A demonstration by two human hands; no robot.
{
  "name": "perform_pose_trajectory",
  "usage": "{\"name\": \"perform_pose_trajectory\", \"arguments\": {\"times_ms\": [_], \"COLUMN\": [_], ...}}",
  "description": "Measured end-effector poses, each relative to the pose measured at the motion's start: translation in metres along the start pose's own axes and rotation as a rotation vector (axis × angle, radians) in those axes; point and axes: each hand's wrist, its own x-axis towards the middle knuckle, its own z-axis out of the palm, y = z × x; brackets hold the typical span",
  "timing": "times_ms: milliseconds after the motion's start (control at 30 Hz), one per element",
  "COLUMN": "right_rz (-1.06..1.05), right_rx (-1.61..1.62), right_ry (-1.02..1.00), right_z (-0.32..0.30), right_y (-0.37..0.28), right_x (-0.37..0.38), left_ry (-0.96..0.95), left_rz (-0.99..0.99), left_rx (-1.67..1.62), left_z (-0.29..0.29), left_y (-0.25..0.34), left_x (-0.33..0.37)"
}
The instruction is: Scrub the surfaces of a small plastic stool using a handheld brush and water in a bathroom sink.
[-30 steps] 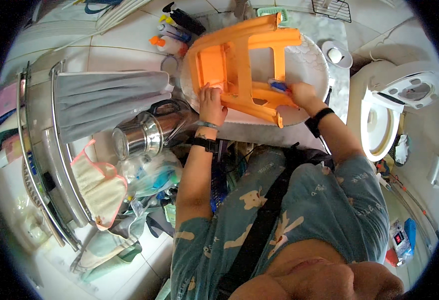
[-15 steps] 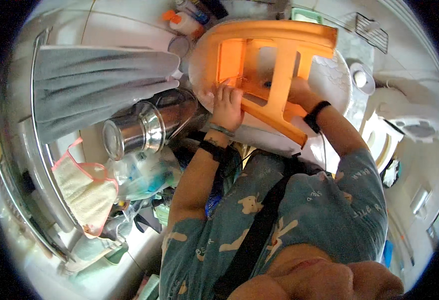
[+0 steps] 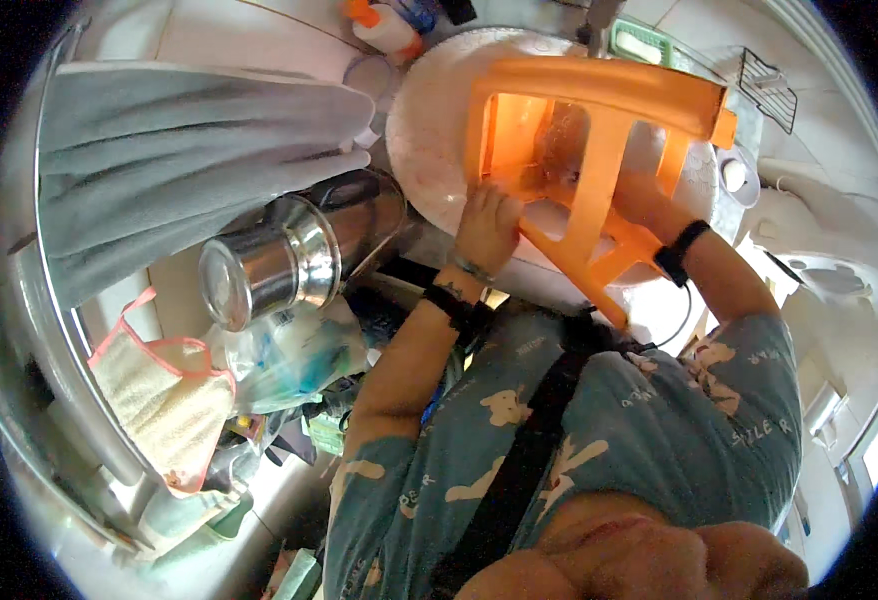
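An orange plastic stool (image 3: 609,170) lies tipped on its side over the white round washbasin (image 3: 424,125), its legs and open underside facing me. My left hand (image 3: 490,228) is closed on the stool's near left edge, fingers curled over the rim. My right hand (image 3: 649,203) reaches in between the legs from the right. The fingers of that hand are behind the orange plastic and in the stool's hollow, so whether they hold anything does not show.
A grey towel (image 3: 199,170) and a pink-edged cream cloth (image 3: 164,400) hang at the left. Beside the basin stands a shiny metal thermos-like vessel (image 3: 269,260). Behind are an orange-topped bottle (image 3: 387,30), a green soap dish (image 3: 641,42) and a wire rack (image 3: 767,90).
The stool and both hands sit farther right and a little lower in the picture, while the view itself has shifted. My left hand keeps its hold on the stool's edge.
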Motion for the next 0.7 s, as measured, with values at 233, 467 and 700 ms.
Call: {"name": "perform_pose_trajectory", "arguments": {"times_ms": [233,467,700], "right_rz": [0.111,0.346,0.671], "right_rx": [-0.126,-0.274,-0.03], "right_ry": [-0.198,-0.365,-0.181], "right_z": [0.035,-0.034,-0.035], "right_y": [0.013,0.006,-0.01], "right_x": [0.032,-0.056,-0.145], "left_ry": [-0.123,-0.087,-0.295], "left_rz": [0.084,0.183,0.163], "left_rx": [0.094,0.054,-0.294], "left_z": [-0.001,-0.008,-0.052], "left_y": [-0.008,-0.025,-0.008], "left_x": [0.007,-0.002,0.012]}}
